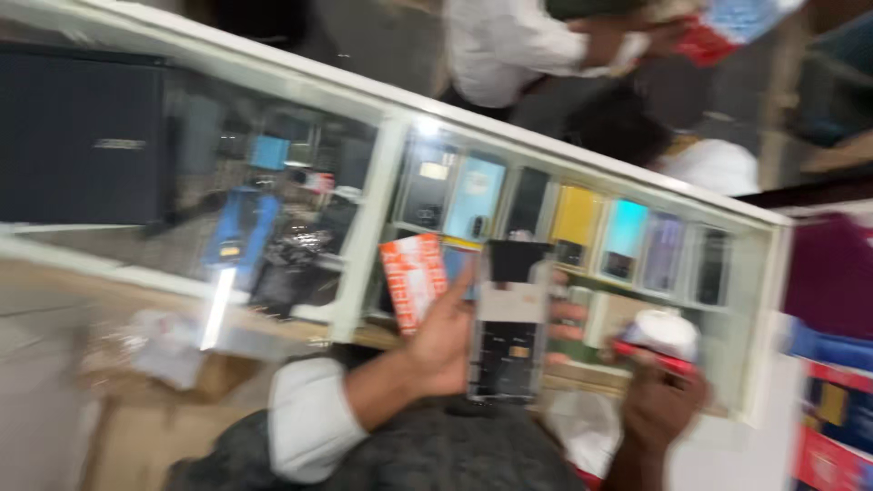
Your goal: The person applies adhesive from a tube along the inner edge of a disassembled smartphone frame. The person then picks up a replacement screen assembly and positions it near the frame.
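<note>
The picture is blurred and tilted, so small details are not sure. The biggest thing is a glass showcase with a white frame, which crosses the whole view; behind its glass stand many phone boxes in a row, yellow, light blue and dark, and at the far left a large black box lies on top. Beyond the showcase another person in a white shirt stands, apart from the work. In front of the glass the left hand, coming out of a white cuff, holds up a flat phone panel, dark at the top and bottom and pale in the middle; the thumb is on its left edge and the fingertips show at its right edge, so the hand is closed around the panel and keeps it upright, between the camera and the showcase. Just behind the thumb an orange and white card is seen. The right hand is lower and to the right, closed on a small white and red object; what it is I cannot tell. I judge that the panel, held only by its thin edges, could slip or bend and hit the glass if the hand moves quickly.
</note>
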Action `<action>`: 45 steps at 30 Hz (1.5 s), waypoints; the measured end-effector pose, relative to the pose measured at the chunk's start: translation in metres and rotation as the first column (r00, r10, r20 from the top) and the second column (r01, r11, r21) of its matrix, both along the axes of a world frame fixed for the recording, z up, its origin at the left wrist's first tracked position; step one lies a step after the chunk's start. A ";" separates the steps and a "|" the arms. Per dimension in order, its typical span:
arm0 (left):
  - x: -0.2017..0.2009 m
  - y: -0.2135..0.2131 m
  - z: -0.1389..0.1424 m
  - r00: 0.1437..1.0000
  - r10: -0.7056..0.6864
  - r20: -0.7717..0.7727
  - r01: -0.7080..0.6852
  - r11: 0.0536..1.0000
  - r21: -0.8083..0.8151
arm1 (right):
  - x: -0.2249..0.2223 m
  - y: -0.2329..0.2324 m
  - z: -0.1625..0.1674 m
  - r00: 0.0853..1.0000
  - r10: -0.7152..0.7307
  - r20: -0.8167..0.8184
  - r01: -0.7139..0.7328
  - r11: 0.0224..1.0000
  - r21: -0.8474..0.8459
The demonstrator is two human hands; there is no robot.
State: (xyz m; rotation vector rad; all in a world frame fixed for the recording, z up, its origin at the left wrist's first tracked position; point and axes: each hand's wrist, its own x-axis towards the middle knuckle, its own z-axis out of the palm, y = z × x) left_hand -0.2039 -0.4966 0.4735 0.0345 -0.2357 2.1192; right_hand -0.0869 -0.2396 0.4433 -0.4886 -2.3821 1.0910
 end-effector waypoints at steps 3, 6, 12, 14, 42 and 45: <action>-0.001 -0.020 -0.008 1.000 -0.019 -0.006 0.019 0.998 -0.068 | -0.004 -0.034 0.005 0.963 0.061 -0.264 -0.174 0.886 -0.429; -0.003 -0.036 -0.010 0.998 -0.020 -0.056 0.014 0.993 -0.118 | -0.011 -0.057 0.016 0.974 0.041 -0.224 -0.134 0.898 -0.419; 0.003 -0.046 -0.021 1.000 -0.023 -0.004 0.023 1.000 -0.021 | -0.023 -0.080 0.041 0.946 0.218 -0.238 -0.250 0.962 -0.113; 0.004 -0.048 -0.026 0.999 -0.019 0.028 0.019 1.000 0.004 | -0.034 -0.090 0.053 0.937 0.302 -0.176 -0.299 0.953 0.042; 0.024 0.007 -0.080 0.995 -0.097 0.005 0.093 0.933 -0.347 | -0.091 -0.077 0.054 0.784 0.620 -0.037 -0.592 0.764 0.255; 0.026 0.007 -0.082 0.994 -0.108 0.014 0.105 0.922 -0.373 | -0.091 -0.077 0.054 0.785 0.620 -0.009 -0.596 0.759 0.263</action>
